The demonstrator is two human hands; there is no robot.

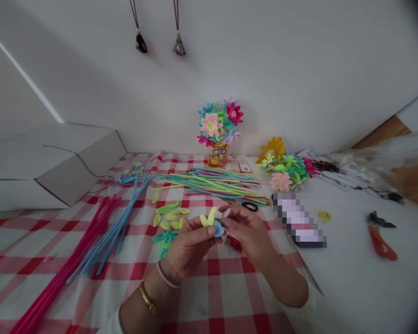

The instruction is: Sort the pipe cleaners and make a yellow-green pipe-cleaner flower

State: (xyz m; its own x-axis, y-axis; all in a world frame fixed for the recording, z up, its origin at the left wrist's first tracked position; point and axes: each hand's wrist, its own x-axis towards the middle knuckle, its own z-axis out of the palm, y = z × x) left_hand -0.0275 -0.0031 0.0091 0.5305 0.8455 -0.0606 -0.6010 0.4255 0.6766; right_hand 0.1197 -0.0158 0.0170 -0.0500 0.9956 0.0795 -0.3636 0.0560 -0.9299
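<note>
My left hand (194,239) pinches the blue disc (219,228) beside yellow petals (212,215), can't tell whether my right hand (246,228) grips anything; petals could skew if that pinch slackens.

Yellow petals (211,216), blue disc (218,228), red-white checked cloth (209,297)

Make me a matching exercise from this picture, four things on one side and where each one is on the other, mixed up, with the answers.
Things
1. Magenta stems
2. Red-handled cutters
3. Blue disc
4. Flower-filled jar

Places
A. At the back of the checked cloth, near the wall
B. In the left hand
C. Along the left side of the cloth
D. On the white surface at the right

Pairs: 1-C, 2-D, 3-B, 4-A
</note>
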